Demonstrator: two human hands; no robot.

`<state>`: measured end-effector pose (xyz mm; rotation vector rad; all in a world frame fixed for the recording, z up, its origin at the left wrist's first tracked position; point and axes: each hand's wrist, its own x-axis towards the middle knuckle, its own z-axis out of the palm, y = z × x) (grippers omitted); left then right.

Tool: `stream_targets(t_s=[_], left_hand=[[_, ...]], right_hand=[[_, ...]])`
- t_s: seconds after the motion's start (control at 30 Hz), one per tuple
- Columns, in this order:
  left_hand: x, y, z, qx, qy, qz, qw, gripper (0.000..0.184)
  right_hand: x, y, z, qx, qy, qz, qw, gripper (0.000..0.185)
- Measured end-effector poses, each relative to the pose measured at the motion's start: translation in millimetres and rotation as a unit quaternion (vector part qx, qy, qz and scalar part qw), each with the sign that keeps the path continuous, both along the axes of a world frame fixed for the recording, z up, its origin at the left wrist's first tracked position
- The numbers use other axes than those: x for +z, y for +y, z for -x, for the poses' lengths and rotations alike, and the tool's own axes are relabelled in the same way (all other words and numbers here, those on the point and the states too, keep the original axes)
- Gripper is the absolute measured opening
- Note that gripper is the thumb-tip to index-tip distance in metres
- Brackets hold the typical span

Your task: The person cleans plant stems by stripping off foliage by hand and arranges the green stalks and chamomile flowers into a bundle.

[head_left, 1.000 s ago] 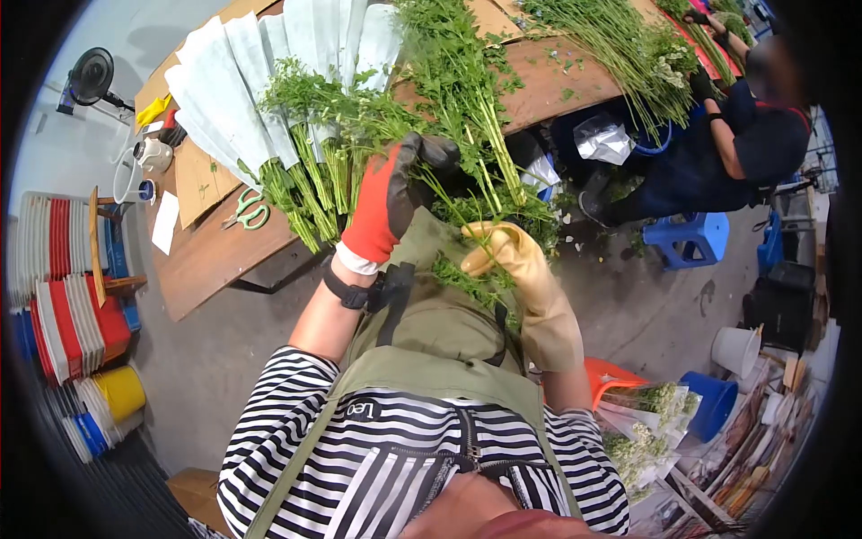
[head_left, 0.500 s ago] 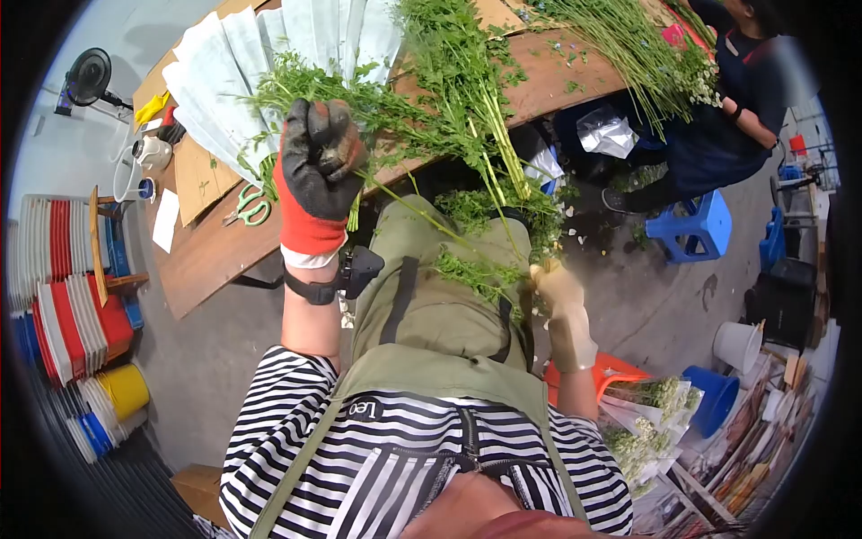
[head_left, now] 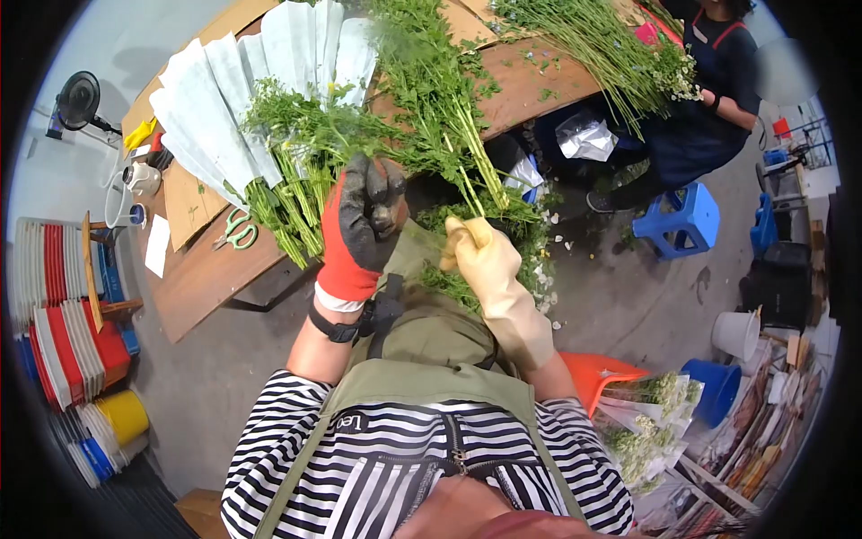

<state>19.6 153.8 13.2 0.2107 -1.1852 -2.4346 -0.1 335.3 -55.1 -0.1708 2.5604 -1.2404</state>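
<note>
My left hand (head_left: 364, 220), in a red and black glove, is closed on the leafy stems (head_left: 346, 126) near the table's front edge. The flowering tops of those stems spread over the cut bunches (head_left: 292, 211) and the pale wrapping sheets (head_left: 229, 99). In a cream rubber glove, my right hand (head_left: 480, 256) is closed in front of my apron, fingers curled together. Whatever it pinches is too small to make out. Loose green leaves (head_left: 449, 286) lie just below it on my lap. Long leafy stems (head_left: 458, 126) hang over the table edge beyond both hands.
Green-handled scissors (head_left: 238, 232) lie on the brown table (head_left: 193, 287) at the left. A co-worker (head_left: 718, 81) stands at the upper right by more stems (head_left: 593, 54). A blue stool (head_left: 678, 220), an orange object (head_left: 593, 373) and wrapped flowers (head_left: 646, 431) are at the right.
My left hand came down and toward the middle from its raised position. My right hand swung out to the right, then returned up and inward. The co-worker has straightened up.
</note>
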Motion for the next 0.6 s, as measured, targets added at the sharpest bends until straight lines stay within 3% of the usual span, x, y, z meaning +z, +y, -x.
stream_targets(t_s=[0.03,0.07,0.1,0.13,0.2,0.23,0.27,0.33,0.43,0.47,0.5,0.53,0.57,0.6], left_hand=[[-1,-6,-2,0.0,-0.006,-0.03,1.0,0.035],[5,-17,-2,0.025,0.006,-0.052,0.998,0.032],[11,-28,-2,0.05,0.02,-0.074,0.996,0.029],[17,-39,-2,0.074,0.034,-0.094,0.992,0.026],[46,-47,5,0.236,-0.073,-0.171,0.954,0.024],[40,-54,2,0.185,-0.055,-0.154,0.969,0.024],[30,-64,-2,0.132,-0.035,-0.136,0.981,0.023],[8,-69,-2,0.032,-0.001,-0.143,0.989,0.024],[-16,-34,4,-0.057,0.035,-0.141,0.988,0.029],[-20,-17,6,-0.086,0.027,-0.108,0.99,0.03],[-20,6,8,-0.089,-0.002,-0.127,0.988,0.031],[-20,29,9,-0.09,-0.029,-0.146,0.985,0.032],[-20,44,6,-0.019,-0.01,0.118,0.993,0.032],[-22,49,0,-0.02,-0.009,0.218,0.976,0.031]], right_hand=[[-11,9,2,-0.003,0.075,-0.095,0.993,0.028],[-39,24,9,-0.067,0.018,-0.132,0.989,0.029],[-50,44,22,-0.176,-0.169,-0.059,0.968,0.03],[-54,72,24,-0.185,-0.222,-0.098,0.952,0.033],[-62,127,29,-0.189,-0.328,-0.178,0.908,0.042],[-164,199,13,0.079,-0.047,-0.417,0.904,0.04],[-129,199,23,-0.167,-0.3,-0.297,0.891,0.044],[-140,225,8,-0.174,-0.237,-0.333,0.896,0.052],[-77,172,9,-0.175,-0.034,-0.192,0.965,0.061],[-49,141,11,-0.157,-0.05,-0.112,0.98,0.059],[-36,119,8,-0.084,-0.026,0.079,0.993,0.055],[-23,96,5,0.001,-0.045,0.277,0.96,0.051],[-1,71,2,0.078,-0.068,0.403,0.909,0.046],[6,54,-5,0.069,-0.135,0.385,0.91,0.039]])
